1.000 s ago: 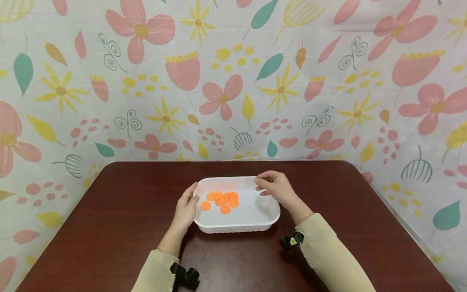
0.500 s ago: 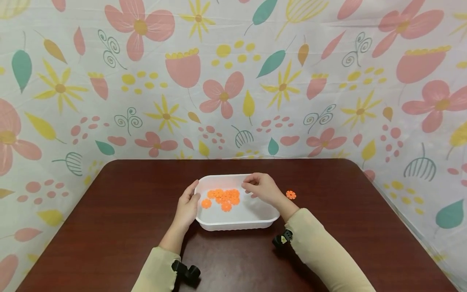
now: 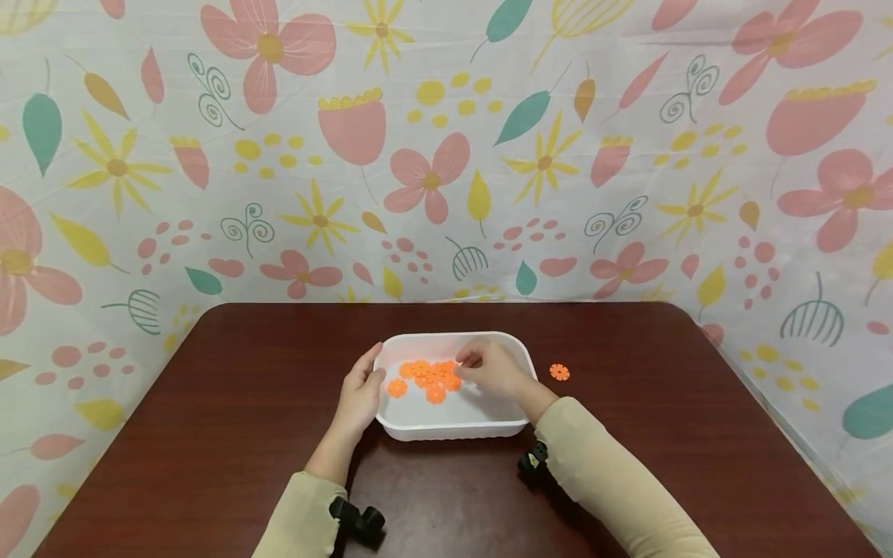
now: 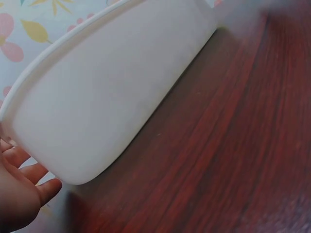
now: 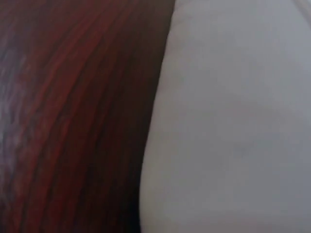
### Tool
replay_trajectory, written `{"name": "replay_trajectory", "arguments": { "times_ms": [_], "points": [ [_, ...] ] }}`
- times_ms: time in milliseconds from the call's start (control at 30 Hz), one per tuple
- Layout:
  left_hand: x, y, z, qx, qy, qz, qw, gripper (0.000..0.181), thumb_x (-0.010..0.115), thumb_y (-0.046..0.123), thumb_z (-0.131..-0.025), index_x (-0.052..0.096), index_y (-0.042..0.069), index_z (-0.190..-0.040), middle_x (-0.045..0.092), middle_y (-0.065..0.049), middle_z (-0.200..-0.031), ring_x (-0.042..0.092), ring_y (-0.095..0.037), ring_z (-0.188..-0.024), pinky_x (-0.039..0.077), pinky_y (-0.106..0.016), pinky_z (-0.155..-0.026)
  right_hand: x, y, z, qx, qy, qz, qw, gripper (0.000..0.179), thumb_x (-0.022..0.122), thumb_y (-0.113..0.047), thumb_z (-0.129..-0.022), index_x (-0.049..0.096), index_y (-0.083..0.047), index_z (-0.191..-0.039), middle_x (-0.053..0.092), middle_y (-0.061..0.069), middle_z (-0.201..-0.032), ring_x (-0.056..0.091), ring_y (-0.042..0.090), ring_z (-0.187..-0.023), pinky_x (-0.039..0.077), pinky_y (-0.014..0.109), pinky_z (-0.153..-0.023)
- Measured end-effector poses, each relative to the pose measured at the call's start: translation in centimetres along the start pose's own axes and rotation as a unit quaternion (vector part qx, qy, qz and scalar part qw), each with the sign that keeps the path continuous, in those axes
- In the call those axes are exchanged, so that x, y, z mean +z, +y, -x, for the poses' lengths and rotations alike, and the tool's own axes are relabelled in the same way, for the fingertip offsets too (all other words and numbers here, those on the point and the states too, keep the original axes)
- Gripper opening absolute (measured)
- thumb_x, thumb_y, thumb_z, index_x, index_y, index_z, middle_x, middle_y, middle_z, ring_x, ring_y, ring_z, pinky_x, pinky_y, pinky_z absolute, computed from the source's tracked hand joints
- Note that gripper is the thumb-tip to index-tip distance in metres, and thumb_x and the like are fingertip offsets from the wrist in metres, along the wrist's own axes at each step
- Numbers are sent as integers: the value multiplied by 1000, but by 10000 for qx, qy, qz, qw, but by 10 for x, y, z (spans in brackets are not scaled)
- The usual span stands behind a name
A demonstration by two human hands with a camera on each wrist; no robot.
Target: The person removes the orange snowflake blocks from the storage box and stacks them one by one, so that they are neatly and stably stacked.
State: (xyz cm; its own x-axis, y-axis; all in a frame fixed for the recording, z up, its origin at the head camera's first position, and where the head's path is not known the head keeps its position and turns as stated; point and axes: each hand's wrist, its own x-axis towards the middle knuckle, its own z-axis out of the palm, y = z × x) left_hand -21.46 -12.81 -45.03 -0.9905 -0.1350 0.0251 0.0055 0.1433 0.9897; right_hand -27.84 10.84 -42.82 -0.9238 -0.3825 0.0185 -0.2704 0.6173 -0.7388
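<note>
A flowered cloth (image 3: 446,155) in pink, yellow and teal hangs behind and to both sides of a dark red-brown wooden table (image 3: 209,434). From the head view, a white plastic tray (image 3: 453,422) sits near the middle of the table, with a heap of small orange flower-shaped discs (image 3: 425,377) lying inside it towards its left half. The left hand (image 3: 359,395) rests against the tray's left wall, fingers fairly straight and laid along the rim, thumb at the edge; it steadies the tray rather than curling round anything. The right hand (image 3: 491,370) reaches over the tray's right side and down into it, fingertips curled at the right edge of the orange heap; whether they have pinched a disc I cannot tell from here. One lone orange disc (image 3: 559,372) lies on the table just beside the tray's right wall, apart from it. Both arms wear pale beige sleeves (image 3: 614,488), each with a small black camera at the wrist.

In the left wrist view, the tray's white outer wall (image 4: 107,97) fills most of the picture, standing on the wood, with the left hand's fingers (image 4: 34,182) touching its near corner.

The right wrist view is blurred: only white tray wall (image 5: 233,121) beside dark wood (image 5: 73,121), and no hand shows.
</note>
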Motion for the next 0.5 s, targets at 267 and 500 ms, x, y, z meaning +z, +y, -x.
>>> {"name": "replay_trajectory", "arguments": {
  "times_ms": [267, 500],
  "points": [
    [-1, 6, 3, 33, -6, -3, 10000, 47, 43, 7, -96, 40, 6, -143, 36, -16, -150, 30, -30, -140, 24, -47, -114, 5, 2, -1, 21, -467, 471, 9978, 17, 76, -13, -78, 67, -7, -92, 64, -1, -81, 55, 11, -75, 47, 23, -69],
    [0, 0, 0, 117, -10, 40, 9999, 47, 43, 6, -96, 40, 5, -143, 35, -17, -150, 28, -31, -140, 24, -50, -114, 8, 1, -2, -321, -525, 965, 9934, 20, 77, -12, -76, 67, -5, -91, 63, 0, -80, 54, 10, -76, 47, 24, -72]
  ]
}}
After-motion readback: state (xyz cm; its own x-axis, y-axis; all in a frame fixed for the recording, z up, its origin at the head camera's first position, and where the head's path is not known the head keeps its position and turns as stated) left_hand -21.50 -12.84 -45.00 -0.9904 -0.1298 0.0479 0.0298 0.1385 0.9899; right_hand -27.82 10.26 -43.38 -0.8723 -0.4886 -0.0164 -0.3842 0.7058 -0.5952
